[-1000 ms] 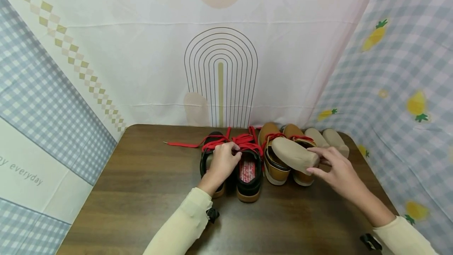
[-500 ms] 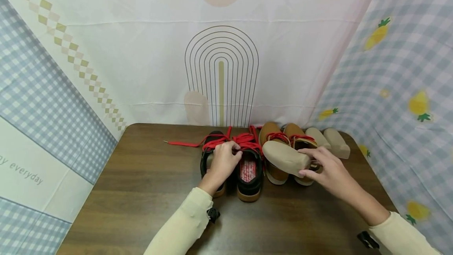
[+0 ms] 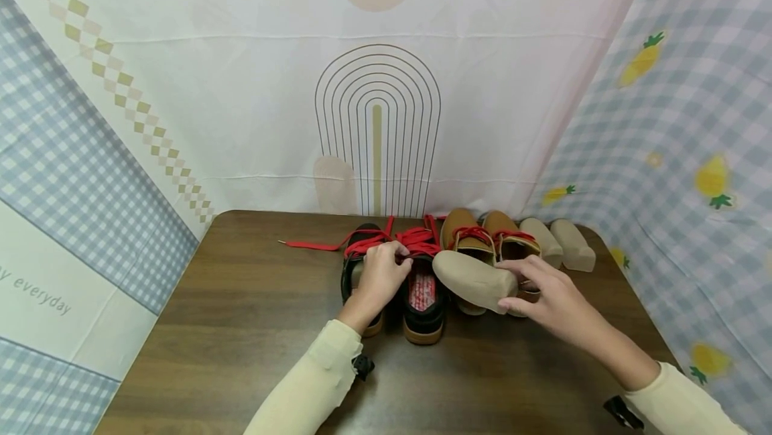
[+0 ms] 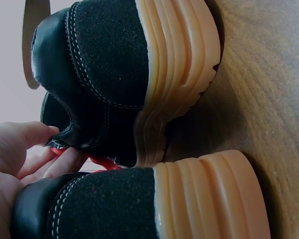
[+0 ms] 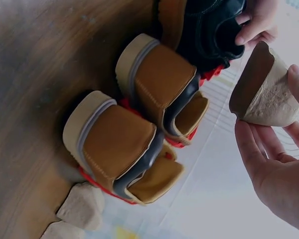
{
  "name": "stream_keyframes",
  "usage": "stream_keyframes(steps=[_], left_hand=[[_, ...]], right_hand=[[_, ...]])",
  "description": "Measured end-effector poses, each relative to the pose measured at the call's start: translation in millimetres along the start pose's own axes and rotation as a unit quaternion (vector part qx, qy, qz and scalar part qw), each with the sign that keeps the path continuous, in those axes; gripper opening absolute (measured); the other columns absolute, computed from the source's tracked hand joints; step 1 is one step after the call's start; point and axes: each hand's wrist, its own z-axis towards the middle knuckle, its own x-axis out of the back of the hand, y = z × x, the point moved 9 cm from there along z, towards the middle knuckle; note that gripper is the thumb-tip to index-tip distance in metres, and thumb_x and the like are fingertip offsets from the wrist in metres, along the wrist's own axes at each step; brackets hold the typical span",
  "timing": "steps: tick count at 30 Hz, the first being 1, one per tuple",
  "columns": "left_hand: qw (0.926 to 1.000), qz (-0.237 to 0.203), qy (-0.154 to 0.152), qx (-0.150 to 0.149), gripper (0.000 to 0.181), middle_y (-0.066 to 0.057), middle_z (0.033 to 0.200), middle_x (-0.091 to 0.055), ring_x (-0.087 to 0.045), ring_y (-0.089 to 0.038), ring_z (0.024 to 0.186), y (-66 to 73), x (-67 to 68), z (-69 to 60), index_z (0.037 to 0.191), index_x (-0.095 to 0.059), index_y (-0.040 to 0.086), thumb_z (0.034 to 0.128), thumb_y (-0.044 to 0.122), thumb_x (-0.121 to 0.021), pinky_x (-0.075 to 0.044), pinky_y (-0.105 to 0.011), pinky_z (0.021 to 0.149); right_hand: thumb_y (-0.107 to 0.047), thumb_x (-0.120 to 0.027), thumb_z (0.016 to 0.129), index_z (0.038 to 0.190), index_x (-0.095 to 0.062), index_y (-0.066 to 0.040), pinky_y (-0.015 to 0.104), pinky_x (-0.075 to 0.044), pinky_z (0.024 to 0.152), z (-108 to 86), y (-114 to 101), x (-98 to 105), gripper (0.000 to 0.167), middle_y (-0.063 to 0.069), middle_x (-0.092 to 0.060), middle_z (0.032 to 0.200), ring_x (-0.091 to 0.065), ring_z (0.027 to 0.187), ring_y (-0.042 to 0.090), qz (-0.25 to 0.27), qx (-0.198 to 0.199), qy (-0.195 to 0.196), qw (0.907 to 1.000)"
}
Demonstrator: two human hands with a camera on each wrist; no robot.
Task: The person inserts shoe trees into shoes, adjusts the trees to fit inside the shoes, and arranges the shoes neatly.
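Observation:
My left hand (image 3: 380, 277) pinches the collar edge of the right-hand black shoe (image 3: 424, 322), near its red laces; the left wrist view shows the thumb (image 4: 40, 133) at that edge. Between the thumb and fingers of my right hand (image 3: 550, 293) is a beige shoe insert (image 3: 472, 281), held by its thick heel end. Its rounded toe end points left, over the opening of the same black shoe. The other black shoe (image 4: 104, 204) stands alongside, partly behind my left hand, with something beige inside it.
Two tan shoes (image 3: 460, 226) with red laces stand right of the black pair, partly covered by the held insert. Two more beige inserts (image 3: 569, 244) lie at the table's back right. A loose red lace (image 3: 310, 246) stretches left across the wooden table (image 3: 253, 328).
My right hand has carried the beige shoe insert left and slightly down, from above the tan shoes to the black shoe's opening. My left hand has stayed in place.

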Motion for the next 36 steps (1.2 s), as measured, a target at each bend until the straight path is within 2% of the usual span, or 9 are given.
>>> stream_keyframes(steps=[6,12,21,29,36], left_hand=[[1.0,-0.002,0.001,-0.003,0.004,-0.005,0.095,-0.077,-0.072,-0.022,0.089,-0.1,0.1,0.5,0.094,-0.076,0.011,0.0921,0.013,-0.078,-0.059,-0.038,0.076],[1.0,-0.002,0.002,-0.005,0.004,-0.005,0.095,-0.077,-0.072,-0.022,0.089,0.9,-0.9,-0.5,0.094,-0.076,0.01,0.0919,0.013,-0.078,-0.059,-0.038,0.076],[0.9999,-0.004,0.008,-0.013,0.003,-0.006,0.094,-0.077,-0.072,-0.022,0.087,2.0,0.7,-0.3,0.093,-0.076,0.01,0.0914,0.012,-0.078,-0.059,-0.038,0.076],[0.9999,-0.004,0.006,-0.014,0.003,-0.005,0.094,-0.077,-0.072,-0.021,0.086,2.3,0.8,0.4,0.093,-0.076,0.011,0.0916,0.013,-0.078,-0.059,-0.038,0.076],[0.9999,-0.009,0.003,-0.012,0.004,-0.005,0.094,-0.077,-0.072,-0.021,0.087,1.2,0.4,0.2,0.094,-0.076,0.01,0.092,0.013,-0.078,-0.059,-0.038,0.077]], right_hand=[[-0.029,-0.089,0.08,0.132,-0.066,-0.02,0.032,-0.06,0.078,1.7,-7.3,-4.5,0.057,-0.014,-0.062,0.106,-0.063,0.093,0.003,0.018,-0.006,-0.024,0.9995],[-0.029,-0.087,0.082,0.13,-0.068,-0.017,0.032,-0.06,0.077,3.1,-13.0,-7.4,0.053,-0.009,-0.066,0.11,-0.066,0.093,0.006,0.047,-0.001,-0.039,0.9981],[-0.032,-0.087,0.082,0.128,-0.068,-0.017,0.025,-0.058,0.074,8.6,-16.8,-20.0,0.052,-0.009,-0.064,0.105,-0.062,0.09,0.002,0.068,-0.028,-0.075,0.9945],[-0.032,-0.088,0.081,0.125,-0.068,-0.017,0.027,-0.058,0.072,12.0,-27.0,-28.7,0.05,-0.008,-0.067,0.103,-0.064,0.088,0.004,0.079,-0.031,-0.074,0.9937],[-0.034,-0.088,0.081,0.122,-0.07,-0.013,0.023,-0.052,0.066,15.8,-33.9,-34.3,0.049,-0.008,-0.065,0.096,-0.061,0.081,0.007,0.066,-0.026,-0.067,0.9952]])
